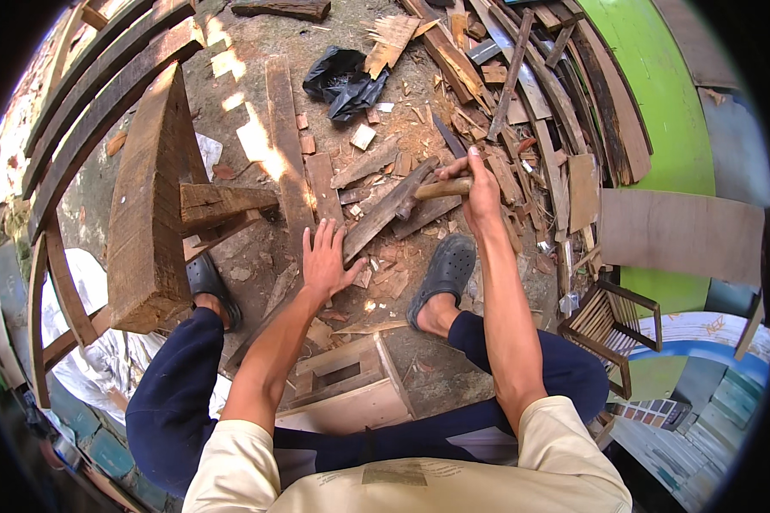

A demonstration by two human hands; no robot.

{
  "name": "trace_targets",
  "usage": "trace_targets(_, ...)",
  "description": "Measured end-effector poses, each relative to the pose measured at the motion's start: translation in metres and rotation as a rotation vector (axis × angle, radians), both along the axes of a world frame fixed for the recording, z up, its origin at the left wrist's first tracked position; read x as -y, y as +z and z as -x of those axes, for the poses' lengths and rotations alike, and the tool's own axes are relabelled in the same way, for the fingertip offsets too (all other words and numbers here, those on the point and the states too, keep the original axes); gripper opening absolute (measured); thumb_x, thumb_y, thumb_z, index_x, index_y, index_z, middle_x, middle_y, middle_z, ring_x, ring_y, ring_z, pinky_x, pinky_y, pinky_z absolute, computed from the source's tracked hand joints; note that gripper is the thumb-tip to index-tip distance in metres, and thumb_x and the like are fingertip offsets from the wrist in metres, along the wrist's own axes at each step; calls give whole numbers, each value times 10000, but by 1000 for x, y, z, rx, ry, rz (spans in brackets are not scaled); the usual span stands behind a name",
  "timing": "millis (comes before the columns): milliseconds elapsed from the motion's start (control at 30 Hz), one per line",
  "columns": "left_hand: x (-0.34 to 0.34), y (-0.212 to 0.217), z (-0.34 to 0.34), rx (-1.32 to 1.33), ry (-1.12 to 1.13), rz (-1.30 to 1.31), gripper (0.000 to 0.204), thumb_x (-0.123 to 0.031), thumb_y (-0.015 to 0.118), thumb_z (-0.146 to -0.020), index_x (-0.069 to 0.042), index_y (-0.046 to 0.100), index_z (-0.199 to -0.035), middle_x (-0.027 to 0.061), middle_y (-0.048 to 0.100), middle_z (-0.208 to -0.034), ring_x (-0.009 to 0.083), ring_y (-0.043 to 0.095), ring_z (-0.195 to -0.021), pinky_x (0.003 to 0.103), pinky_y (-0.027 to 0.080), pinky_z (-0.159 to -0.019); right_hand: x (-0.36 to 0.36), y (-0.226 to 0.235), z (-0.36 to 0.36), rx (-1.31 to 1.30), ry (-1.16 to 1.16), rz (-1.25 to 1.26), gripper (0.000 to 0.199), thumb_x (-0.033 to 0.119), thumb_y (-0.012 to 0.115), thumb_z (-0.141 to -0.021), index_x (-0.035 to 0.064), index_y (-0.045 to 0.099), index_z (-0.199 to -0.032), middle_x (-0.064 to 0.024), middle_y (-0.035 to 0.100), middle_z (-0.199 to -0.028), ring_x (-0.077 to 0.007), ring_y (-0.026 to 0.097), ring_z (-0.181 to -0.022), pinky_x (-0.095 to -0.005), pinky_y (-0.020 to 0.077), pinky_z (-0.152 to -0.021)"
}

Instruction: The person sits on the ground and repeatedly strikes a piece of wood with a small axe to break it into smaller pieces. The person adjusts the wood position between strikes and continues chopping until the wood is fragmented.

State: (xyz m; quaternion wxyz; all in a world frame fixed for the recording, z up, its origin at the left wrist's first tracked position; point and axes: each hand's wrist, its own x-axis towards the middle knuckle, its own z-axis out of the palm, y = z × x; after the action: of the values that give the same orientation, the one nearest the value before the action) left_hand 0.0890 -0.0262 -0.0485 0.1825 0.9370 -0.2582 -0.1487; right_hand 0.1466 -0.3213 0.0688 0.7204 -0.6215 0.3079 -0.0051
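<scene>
My right hand [482, 192] is closed round a short, light wooden handle [443, 189]. The handle points left, and the tool's far end blends into the dark wood behind it, so its kind is unclear. Under that end a weathered grey-brown piece of wood [376, 224] lies slanted on the ground, across other scraps. My left hand [324, 261] is spread palm down with nothing in it, just left of that wood's near end. Its fingertips are by the end of a reddish-brown board [322, 184]; whether they touch it I cannot tell.
A thick timber beam frame [150, 205] rises at the left. Planks [565, 94] are heaped at the right beside a green panel [659, 94]. A black plastic bag [344, 83] lies ahead, a wooden box [351, 410] between my legs, and a slatted rack [612, 329] at the right.
</scene>
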Motion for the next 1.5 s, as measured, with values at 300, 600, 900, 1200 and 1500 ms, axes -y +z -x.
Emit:
trace_targets(300, 179, 116, -79, -603, 229, 364, 641, -390, 746, -762, -69, 568, -1288, 224, 653, -1179, 385, 611, -1125, 467, 479, -958, 27, 31, -3, -216, 484, 234, 890, 684, 214, -990, 10, 126, -1564, -213, 108, -1630, -307, 61, -1521, -428, 96, -1228)
trace_targets(600, 207, 94, -53, -431, 288, 415, 401, -204, 689, -760, -51, 623, -1125, 213, 702, -1010, 426, 651, -982, 533, 499, -865, 101, 37, -56, 5, 287, 121, 926, 744, 136, -947, 75, 40, -1580, -257, 28, -1618, -353, -31, -1515, -544, -43, -1201)
trace_targets(900, 190, 74, -48, -382, 304, 357, 375, -292, 696, -783, -149, 648, -1126, 199, 699, -1060, 403, 654, -1004, 488, 505, -861, 46, 34, -43, -91, 548, -6, 854, 659, 154, -991, 88, -145, -1551, -173, -179, -1612, -279, -108, -1512, -438, -43, -1222)
trace_targets(1200, 181, 80, -49, -656, 369, 334, 426, -298, 741, -792, -114, 657, -1167, 190, 698, -1125, 387, 659, -1055, 463, 510, -903, -2, 3, -25, -33, 739, 172, 815, 705, 147, -962, 246, -183, -1549, -104, -231, -1611, -341, -131, -1498, -617, -66, -1181)
trace_targets(1500, 125, 55, -38, -801, 315, 576, 514, -185, 664, -895, -114, 499, -1376, 159, 514, -1426, 268, 520, -1286, 371, 427, -1067, -98, -4, 1, 12, 743, 150, 841, 705, 136, -962, 202, -223, -1532, -88, -236, -1607, -321, -211, -1472, -602, -254, -1096)
